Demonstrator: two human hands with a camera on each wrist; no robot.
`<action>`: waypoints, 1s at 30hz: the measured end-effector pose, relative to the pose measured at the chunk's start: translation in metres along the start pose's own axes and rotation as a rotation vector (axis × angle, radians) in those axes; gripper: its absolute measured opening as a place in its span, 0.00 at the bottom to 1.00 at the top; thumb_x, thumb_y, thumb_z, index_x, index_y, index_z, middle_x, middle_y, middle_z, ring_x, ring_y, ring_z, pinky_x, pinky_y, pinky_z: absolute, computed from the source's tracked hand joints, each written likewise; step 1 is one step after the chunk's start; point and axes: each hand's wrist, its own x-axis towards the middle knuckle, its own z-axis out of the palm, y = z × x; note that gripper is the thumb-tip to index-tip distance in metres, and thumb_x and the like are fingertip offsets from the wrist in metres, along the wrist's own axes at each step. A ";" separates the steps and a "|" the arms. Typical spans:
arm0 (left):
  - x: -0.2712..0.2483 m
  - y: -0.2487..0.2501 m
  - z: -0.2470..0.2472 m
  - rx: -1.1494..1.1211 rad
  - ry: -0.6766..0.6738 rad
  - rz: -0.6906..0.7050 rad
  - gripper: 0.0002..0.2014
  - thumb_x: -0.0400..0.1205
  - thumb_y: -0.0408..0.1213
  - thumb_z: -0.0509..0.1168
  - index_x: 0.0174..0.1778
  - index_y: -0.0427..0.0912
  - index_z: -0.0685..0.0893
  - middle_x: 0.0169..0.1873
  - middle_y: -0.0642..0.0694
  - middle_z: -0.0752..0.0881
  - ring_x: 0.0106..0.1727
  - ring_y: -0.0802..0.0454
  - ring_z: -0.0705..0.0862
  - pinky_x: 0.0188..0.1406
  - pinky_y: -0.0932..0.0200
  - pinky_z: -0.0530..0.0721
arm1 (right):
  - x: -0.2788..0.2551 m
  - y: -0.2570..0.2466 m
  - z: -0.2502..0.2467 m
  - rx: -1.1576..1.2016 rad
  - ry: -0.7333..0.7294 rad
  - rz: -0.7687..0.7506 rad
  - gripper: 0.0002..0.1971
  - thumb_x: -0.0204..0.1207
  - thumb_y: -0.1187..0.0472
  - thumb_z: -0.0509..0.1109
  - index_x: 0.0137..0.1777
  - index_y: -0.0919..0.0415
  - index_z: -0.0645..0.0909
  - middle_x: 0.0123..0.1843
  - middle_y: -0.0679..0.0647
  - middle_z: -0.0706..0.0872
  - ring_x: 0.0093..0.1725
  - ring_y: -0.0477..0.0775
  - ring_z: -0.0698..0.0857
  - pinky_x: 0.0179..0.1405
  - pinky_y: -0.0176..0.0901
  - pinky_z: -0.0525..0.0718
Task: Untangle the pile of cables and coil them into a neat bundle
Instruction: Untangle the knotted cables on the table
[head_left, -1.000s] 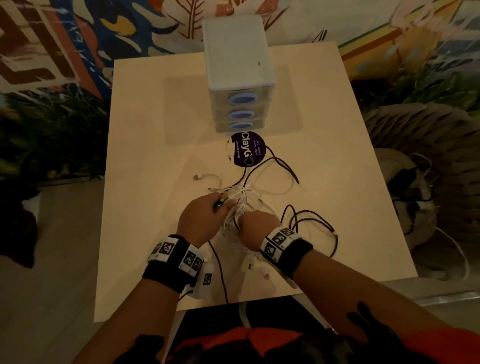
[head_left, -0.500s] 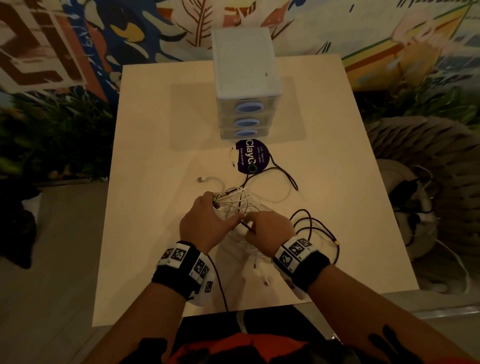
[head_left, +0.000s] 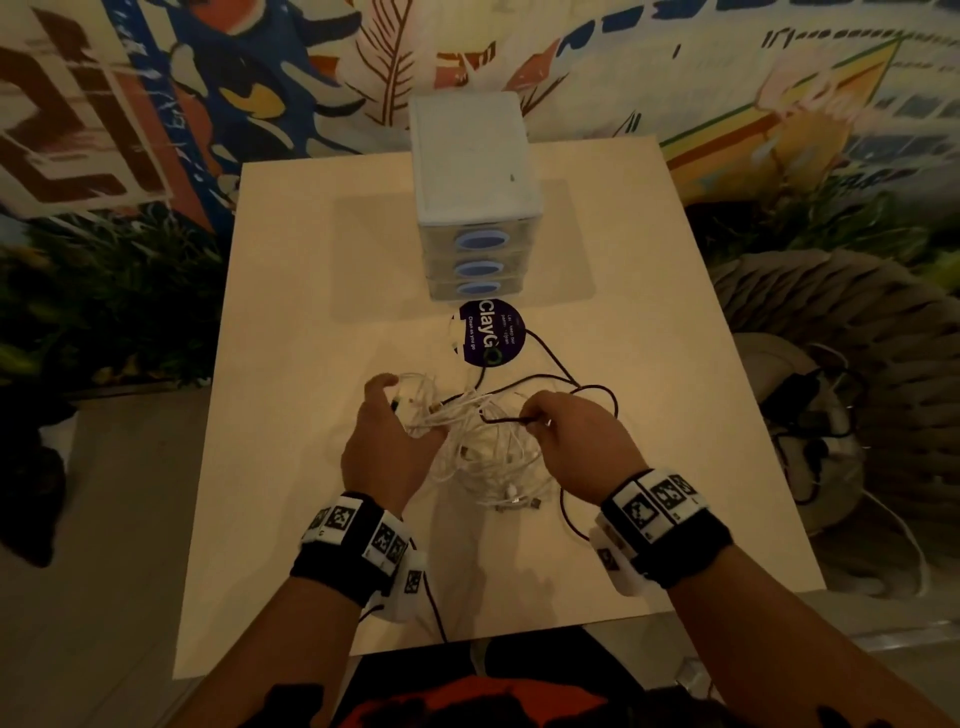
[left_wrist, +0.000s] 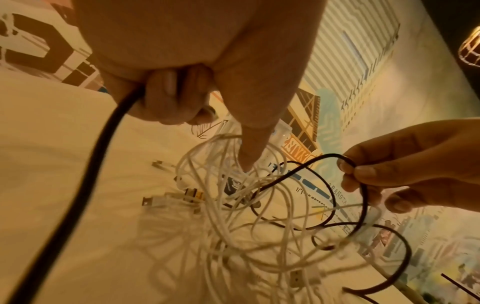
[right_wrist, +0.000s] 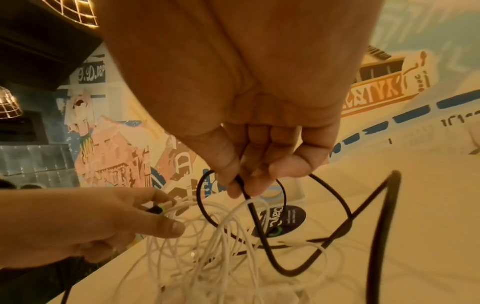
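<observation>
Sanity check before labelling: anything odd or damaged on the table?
No visible damage. The thin white cables and black cable remain one knotted heap; a black lead trails off the beige table's near edge.

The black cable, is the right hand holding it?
Yes, the right hand pinches a loop of the black cable between thumb and fingers.

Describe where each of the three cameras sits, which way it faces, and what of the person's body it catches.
Head: worn high, looks down at the table; shows both forearms, left hand, right hand.
Left wrist: looks along the left hand at the white cables; right hand enters opposite.
Right wrist: looks along the right hand, whose fingers pinch the black cable; left hand shows.
Shared: both wrist views see the black cable and the white cables.
</observation>
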 end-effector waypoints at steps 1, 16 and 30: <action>-0.005 0.006 -0.004 -0.040 0.028 0.029 0.40 0.70 0.58 0.80 0.72 0.59 0.67 0.59 0.47 0.83 0.48 0.48 0.84 0.41 0.55 0.81 | 0.001 0.000 -0.003 0.011 0.008 0.001 0.07 0.86 0.58 0.65 0.60 0.51 0.83 0.55 0.49 0.89 0.54 0.53 0.85 0.48 0.43 0.76; -0.017 0.027 0.014 0.107 -0.054 0.367 0.07 0.82 0.52 0.72 0.54 0.61 0.91 0.46 0.56 0.89 0.48 0.54 0.86 0.45 0.57 0.83 | -0.002 0.005 -0.025 0.163 0.105 -0.314 0.08 0.84 0.61 0.69 0.58 0.49 0.86 0.48 0.38 0.85 0.49 0.45 0.83 0.52 0.40 0.81; -0.011 0.043 0.003 0.109 0.058 0.575 0.07 0.78 0.44 0.77 0.50 0.52 0.93 0.38 0.55 0.84 0.35 0.56 0.83 0.29 0.70 0.69 | 0.018 -0.017 -0.025 0.039 -0.025 -0.342 0.08 0.86 0.52 0.67 0.60 0.50 0.85 0.46 0.42 0.80 0.45 0.43 0.78 0.48 0.41 0.78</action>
